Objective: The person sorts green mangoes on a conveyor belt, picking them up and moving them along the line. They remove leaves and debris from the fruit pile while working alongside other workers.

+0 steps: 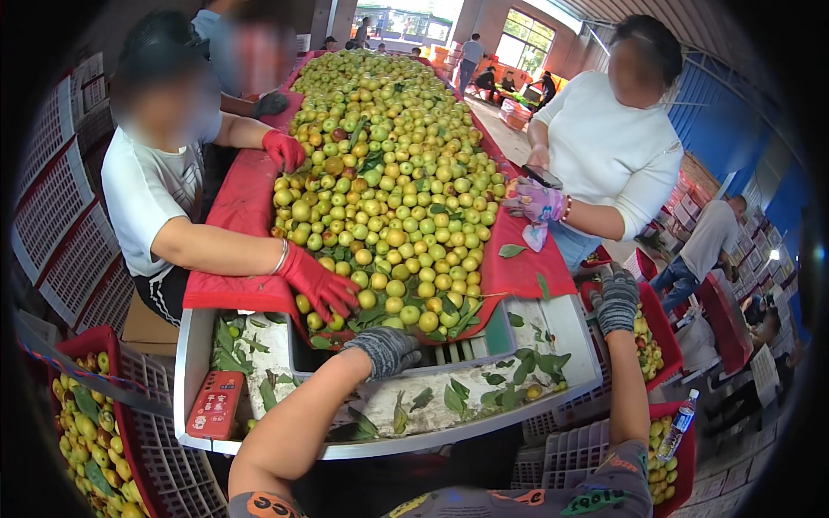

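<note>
My left hand (386, 351), in a grey knitted glove, hangs over the front edge of a big heap of small yellow-green round fruits (401, 213). Its fingers are extended, with no fruit visible in them. Below that hand, a grey-rimmed opening (453, 353) in the table has slats inside. My right hand (615, 299), gloved alike, rests by the rim of a red-lined crate (668, 346) holding fruit, right of the table; its underside is hidden. Loose green leaves (456, 395) lie on the white table end (298, 424). Red cloth (243, 213) borders the heap.
A co-worker's red-gloved hand (317, 281) touches the fruit from the left. At right, another person holds a phone (543, 176). A red case (215, 405) bearing writing lies on the table corner. A fruit crate (97, 421) stands left; a plastic bottle (679, 424) lies on another at right.
</note>
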A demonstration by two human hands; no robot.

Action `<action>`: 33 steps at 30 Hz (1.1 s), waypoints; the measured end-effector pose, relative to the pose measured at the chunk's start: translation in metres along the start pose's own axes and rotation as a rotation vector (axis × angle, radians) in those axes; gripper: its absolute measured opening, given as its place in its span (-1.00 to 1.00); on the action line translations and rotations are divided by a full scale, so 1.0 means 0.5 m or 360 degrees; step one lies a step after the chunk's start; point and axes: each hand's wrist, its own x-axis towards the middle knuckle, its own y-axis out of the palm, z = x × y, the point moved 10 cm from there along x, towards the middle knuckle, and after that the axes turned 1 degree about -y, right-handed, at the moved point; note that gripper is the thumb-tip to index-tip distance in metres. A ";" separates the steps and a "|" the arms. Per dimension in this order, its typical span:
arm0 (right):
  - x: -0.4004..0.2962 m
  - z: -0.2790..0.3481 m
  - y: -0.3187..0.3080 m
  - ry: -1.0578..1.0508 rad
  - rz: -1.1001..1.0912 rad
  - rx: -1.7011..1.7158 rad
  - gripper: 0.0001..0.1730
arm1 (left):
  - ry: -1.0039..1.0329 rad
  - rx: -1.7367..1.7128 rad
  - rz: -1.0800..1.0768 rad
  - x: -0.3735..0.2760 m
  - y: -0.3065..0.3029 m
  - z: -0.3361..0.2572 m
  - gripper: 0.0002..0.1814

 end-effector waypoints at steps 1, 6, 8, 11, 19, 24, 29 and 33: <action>-0.012 0.001 -0.031 -0.0136 -0.0162 -0.0184 -0.66 | 0.0015 0.0015 0.0017 0.007 -0.009 -0.015 -0.64; -0.007 0.332 0.183 -0.0551 0.0329 0.0524 -0.67 | 0.0011 0.0029 -0.0029 0.006 0.009 0.011 -0.63; -0.009 0.409 0.274 -0.0543 0.0893 0.0202 -0.68 | -0.0002 0.0020 -0.0030 0.009 0.003 0.008 -0.64; -0.008 0.423 0.295 -0.0546 0.1286 -0.0068 -0.70 | -0.0091 0.0034 0.0056 0.000 -0.010 0.000 -0.64; -0.056 -0.160 0.097 0.0123 0.0512 0.0001 -0.69 | -0.0079 -0.0009 -0.0099 -0.014 -0.027 0.002 -0.66; -0.134 -0.255 0.009 0.0447 0.0498 -0.0314 -0.60 | -0.0526 0.0125 -0.0669 -0.009 -0.107 0.063 -0.58; 0.004 0.162 0.116 -0.0291 0.0319 0.0682 -0.57 | -0.0711 0.0331 -0.0491 -0.041 -0.060 0.108 -0.37; 0.094 0.381 0.287 -0.0202 0.0789 0.1069 -0.39 | 0.0225 -0.0212 -0.0211 0.001 -0.016 -0.004 -0.54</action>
